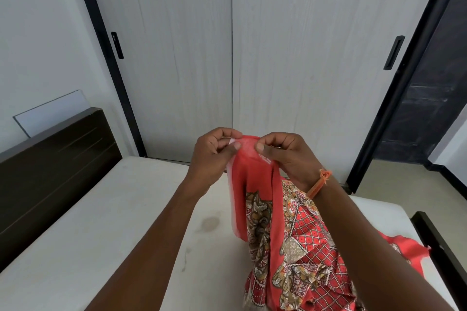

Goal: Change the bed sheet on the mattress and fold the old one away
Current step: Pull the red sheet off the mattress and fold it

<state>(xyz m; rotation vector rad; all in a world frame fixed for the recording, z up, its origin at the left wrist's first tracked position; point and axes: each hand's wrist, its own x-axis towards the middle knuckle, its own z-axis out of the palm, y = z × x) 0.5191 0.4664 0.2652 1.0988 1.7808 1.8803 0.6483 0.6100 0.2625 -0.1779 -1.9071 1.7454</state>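
Observation:
A red bed sheet (283, 230) with a brown, cream and red patterned print hangs in front of me over the bare white mattress (106, 222). My left hand (214, 151) and my right hand (285, 154) are raised side by side, each pinching the sheet's plain red edge between thumb and fingers. The two hands sit close together with a short bit of red border between them. The rest of the sheet drops in folds onto the mattress at the lower right, and a part trails toward the right edge. An orange thread band circles my right wrist.
A dark wooden headboard (55, 164) stands at the left of the mattress. Pale sliding wardrobe doors (232, 58) with black handles rise straight ahead. A dark bed frame rail (439, 247) runs along the right. A tan floor (391, 179) and dark wall panel (429, 98) lie beyond.

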